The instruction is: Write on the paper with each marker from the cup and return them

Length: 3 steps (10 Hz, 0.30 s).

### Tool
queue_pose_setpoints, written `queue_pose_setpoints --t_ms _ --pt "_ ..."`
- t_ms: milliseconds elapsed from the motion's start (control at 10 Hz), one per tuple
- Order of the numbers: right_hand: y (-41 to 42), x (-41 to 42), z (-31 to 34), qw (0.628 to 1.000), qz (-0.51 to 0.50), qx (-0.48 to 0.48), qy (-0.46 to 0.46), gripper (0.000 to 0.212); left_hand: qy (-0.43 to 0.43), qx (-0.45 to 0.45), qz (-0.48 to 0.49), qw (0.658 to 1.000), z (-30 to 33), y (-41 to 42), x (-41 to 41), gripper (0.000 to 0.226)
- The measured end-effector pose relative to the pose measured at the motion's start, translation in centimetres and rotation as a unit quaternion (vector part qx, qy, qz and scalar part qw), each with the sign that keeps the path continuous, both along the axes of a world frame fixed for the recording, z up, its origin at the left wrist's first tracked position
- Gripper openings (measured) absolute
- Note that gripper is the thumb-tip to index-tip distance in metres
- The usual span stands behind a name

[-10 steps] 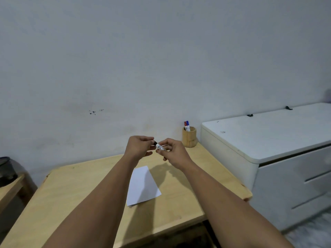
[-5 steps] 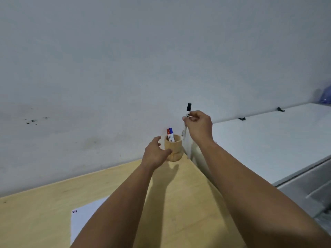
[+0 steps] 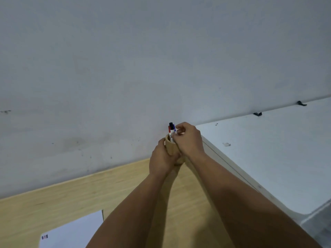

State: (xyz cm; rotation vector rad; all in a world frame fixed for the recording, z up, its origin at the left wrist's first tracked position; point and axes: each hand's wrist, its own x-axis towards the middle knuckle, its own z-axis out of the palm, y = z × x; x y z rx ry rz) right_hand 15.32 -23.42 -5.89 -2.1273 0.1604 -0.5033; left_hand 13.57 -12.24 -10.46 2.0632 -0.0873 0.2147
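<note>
A grey-white wall [image 3: 143,59] fills the upper part of the view, marked with faint scuffs and dark specks low down. To the right a white cabinet [image 3: 268,158] is seen, its flat top running back to the wall; two small black clips [image 3: 258,114] are seen at its back edge. Below the wall a light wooden table [image 3: 62,199] is set, its far edge against the wall and its right side beside the cabinet.

A white sheet of paper [image 3: 75,231] is laid on the table at the bottom left, partly covered by the left forearm. Small red, blue and dark marks [image 3: 44,237] are noted at its near left corner.

Both bare forearms are stretched forward to the table's far right corner. A wooden cup [image 3: 170,146] is stood there, close to the wall and the cabinet. The cup is gripped by the left hand [image 3: 161,160], fingers wrapped around its lower wall. The right hand [image 3: 188,140] is held at the cup's rim, its fingers pinched narrowly on the white barrel of a marker.

Three markers [image 3: 172,130] are seen upright in the cup, with black, red and blue caps showing above the rim. Which one is pinched cannot be told.
</note>
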Motion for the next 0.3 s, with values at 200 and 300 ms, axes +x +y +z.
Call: queue_pose_setpoints --t_ms 200,300 --pt "0.6 -3.8 3.5 0.996 0.001 0.064 -0.066 0.025 -0.007 -0.019 -0.031 0.999 2.6 1.2 -4.8 0.072" --pt "0.7 -8.4 8.1 0.974 0.044 0.165 -0.147 0.016 -0.032 0.007 -0.106 0.994 3.5 2.5 -12.2 0.056"
